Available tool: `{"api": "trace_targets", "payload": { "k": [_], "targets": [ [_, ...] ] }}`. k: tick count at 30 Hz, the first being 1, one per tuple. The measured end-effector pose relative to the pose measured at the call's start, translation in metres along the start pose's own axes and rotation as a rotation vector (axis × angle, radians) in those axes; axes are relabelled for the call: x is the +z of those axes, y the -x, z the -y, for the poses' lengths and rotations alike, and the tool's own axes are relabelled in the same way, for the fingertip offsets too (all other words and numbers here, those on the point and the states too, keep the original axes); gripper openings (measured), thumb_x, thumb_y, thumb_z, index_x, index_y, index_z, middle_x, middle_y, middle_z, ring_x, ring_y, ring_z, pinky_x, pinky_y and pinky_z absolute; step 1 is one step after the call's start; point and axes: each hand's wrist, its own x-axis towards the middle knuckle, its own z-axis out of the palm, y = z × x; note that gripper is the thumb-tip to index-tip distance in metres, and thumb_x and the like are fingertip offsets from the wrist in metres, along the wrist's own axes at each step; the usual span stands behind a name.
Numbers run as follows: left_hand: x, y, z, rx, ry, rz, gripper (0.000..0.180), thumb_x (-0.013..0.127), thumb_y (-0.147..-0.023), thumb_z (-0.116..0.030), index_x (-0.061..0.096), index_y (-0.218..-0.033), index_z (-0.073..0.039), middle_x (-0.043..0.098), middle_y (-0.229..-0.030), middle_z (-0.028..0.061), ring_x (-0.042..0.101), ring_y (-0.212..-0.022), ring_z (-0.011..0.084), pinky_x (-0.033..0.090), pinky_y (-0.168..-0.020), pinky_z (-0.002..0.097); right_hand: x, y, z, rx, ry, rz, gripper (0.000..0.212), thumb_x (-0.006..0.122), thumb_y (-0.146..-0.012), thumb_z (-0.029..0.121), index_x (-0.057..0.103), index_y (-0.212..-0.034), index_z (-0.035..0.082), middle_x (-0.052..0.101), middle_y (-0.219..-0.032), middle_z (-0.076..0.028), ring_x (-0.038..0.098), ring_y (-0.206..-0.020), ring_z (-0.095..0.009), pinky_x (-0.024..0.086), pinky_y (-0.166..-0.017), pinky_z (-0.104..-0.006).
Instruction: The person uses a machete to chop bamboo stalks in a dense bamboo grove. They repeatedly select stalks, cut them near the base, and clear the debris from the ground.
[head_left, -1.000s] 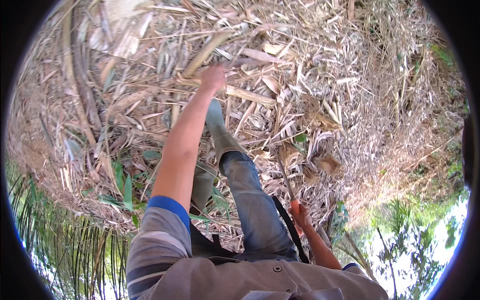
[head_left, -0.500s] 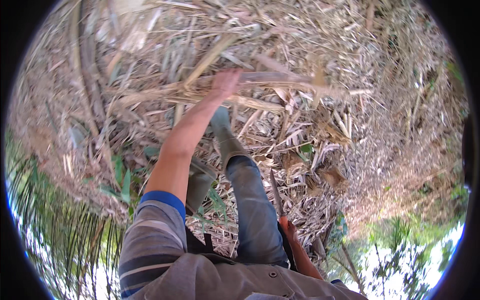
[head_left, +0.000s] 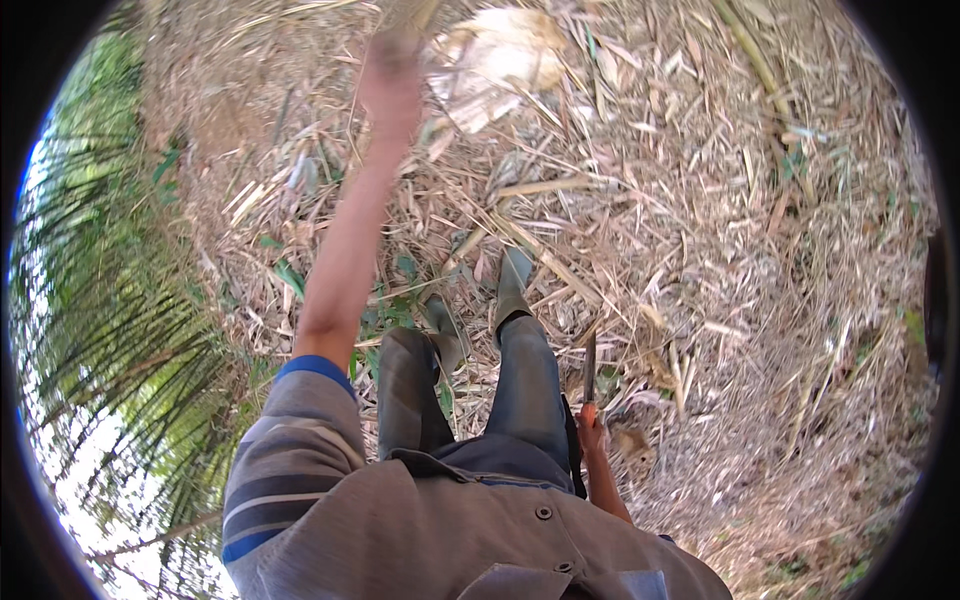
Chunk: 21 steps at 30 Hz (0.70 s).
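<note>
My left hand [head_left: 390,85] is stretched far forward at the upper left, smeared by motion. A tan, stalk-like piece [head_left: 408,14] shows just beyond its fingers; whether the hand grips it or has let it go I cannot tell. Down by my right thigh, my right hand [head_left: 592,432] is closed around the orange handle [head_left: 589,412] of a machete. Its dark, narrow blade [head_left: 590,368] points forward, above the dry litter.
Dry leaves and broken stalks [head_left: 690,270] cover the ground. My boots [head_left: 514,280] stand among them. A pale sheath-like piece [head_left: 500,60] lies ahead, and a long yellowish stalk [head_left: 752,60] at the far right. Green fronds [head_left: 130,300] hang on the left.
My left hand has swung forward and left, away from the long dry stalk it was on in front of my boots. My view has turned left. The machete stays in my right hand.
</note>
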Motion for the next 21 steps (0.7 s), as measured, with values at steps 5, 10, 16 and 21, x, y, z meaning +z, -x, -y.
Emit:
{"api": "trace_targets", "payload": {
  "k": [5,10,16,21],
  "targets": [
    [-0.289,-0.051,-0.093,-0.172,0.256,-0.82,0.026,0.034,-0.093,-0.03,0.042,-0.088,-0.007,0.045,-0.069,0.0017,0.043,-0.058,0.0139,0.038,-0.05,0.0265,-0.044,0.002,0.066,-0.122,0.081,0.017,0.07,0.059,-0.07,0.058,0.06,-0.098,-0.007,0.063,-0.087,-0.023,0.061,-0.085,-0.035,0.046,-0.072,-0.0421],
    [-0.447,-0.019,-0.128,-0.112,0.423,-1.072,0.036,0.026,-0.094,-0.044,0.033,-0.081,-0.012,0.031,-0.058,-0.002,0.031,-0.047,0.0105,0.031,-0.04,0.0247,-0.07,-0.039,0.127,-0.365,0.465,-0.022,0.058,0.061,-0.072,0.047,0.06,-0.097,-0.006,0.064,-0.083,-0.021,0.063,-0.08,-0.033,0.049,-0.069,-0.0428],
    [-0.473,0.053,-0.107,-0.144,0.363,-1.275,0.036,0.028,-0.093,-0.043,0.042,-0.089,-0.01,0.037,-0.062,-0.0015,0.039,-0.054,0.0117,0.038,-0.048,0.027,-0.075,-0.033,0.234,-0.376,0.177,0.201,0.034,0.067,-0.074,0.03,0.06,-0.089,0.001,0.059,-0.064,-0.011,0.058,-0.051,-0.021,0.046,-0.047,-0.0344],
    [-0.435,0.121,-0.05,-0.697,0.273,-1.162,0.031,0.047,-0.088,-0.035,0.054,-0.091,-0.005,0.054,-0.079,0.0062,0.05,-0.075,0.0144,0.042,-0.068,0.0321,-0.061,0.009,0.277,-0.474,0.121,0.269,0.028,0.066,-0.076,0.027,0.056,-0.082,0.001,0.053,-0.056,-0.006,0.053,-0.044,-0.018,0.042,-0.041,-0.0318]
  ]
}}
